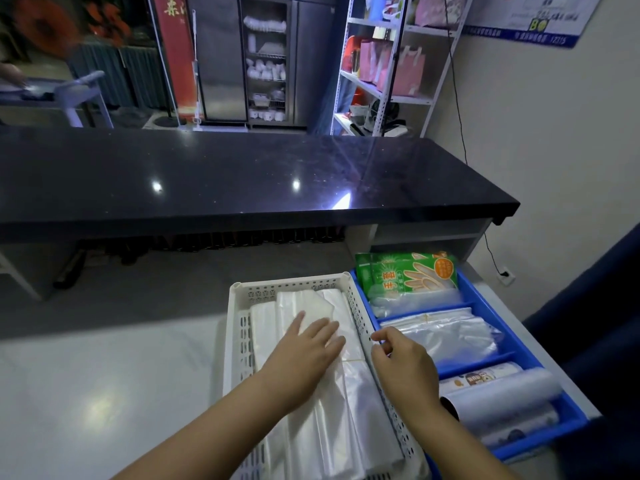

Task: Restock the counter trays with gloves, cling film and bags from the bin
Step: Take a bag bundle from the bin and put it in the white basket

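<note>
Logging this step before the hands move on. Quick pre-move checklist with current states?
1. Left hand flat on the clear bags in the white basket: ok.
2. Right hand free of any item: cannot tell, fingertips pinched at the basket's right wall.
3. Glove packs in the far compartment of the blue tray: ok.
4. Middle compartment holds clear bags: ok.
5. Rolls in the near compartment: ok.
6. Bags lying inside the basket walls: ok.
</note>
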A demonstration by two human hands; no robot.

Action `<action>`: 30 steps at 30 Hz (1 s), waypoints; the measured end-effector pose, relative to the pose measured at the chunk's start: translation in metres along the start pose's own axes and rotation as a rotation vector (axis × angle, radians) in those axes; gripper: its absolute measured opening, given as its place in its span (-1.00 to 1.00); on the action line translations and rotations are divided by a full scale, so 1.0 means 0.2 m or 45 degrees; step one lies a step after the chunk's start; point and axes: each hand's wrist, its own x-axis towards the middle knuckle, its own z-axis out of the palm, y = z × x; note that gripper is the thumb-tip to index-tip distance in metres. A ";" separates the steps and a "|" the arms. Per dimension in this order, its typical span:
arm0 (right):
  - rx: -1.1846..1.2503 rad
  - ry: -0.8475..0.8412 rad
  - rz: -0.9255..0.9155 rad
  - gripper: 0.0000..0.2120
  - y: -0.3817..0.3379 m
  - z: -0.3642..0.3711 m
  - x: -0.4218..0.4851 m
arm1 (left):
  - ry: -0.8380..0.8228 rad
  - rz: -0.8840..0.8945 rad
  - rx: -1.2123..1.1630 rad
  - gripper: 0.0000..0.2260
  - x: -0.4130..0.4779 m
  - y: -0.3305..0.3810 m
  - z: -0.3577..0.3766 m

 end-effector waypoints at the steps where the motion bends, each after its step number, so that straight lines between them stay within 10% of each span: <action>1: -0.016 -0.027 -0.014 -0.85 -0.01 0.01 -0.01 | -0.015 -0.133 -0.089 -0.45 -0.03 0.00 0.02; 6: -0.109 -0.179 -0.052 -0.87 -0.05 0.09 -0.06 | -0.081 -0.448 -0.364 -0.49 -0.15 0.04 0.07; 30: -0.357 -0.067 -0.234 -0.88 0.01 -0.09 -0.30 | 0.264 -0.342 -0.320 -0.73 -0.33 0.28 -0.07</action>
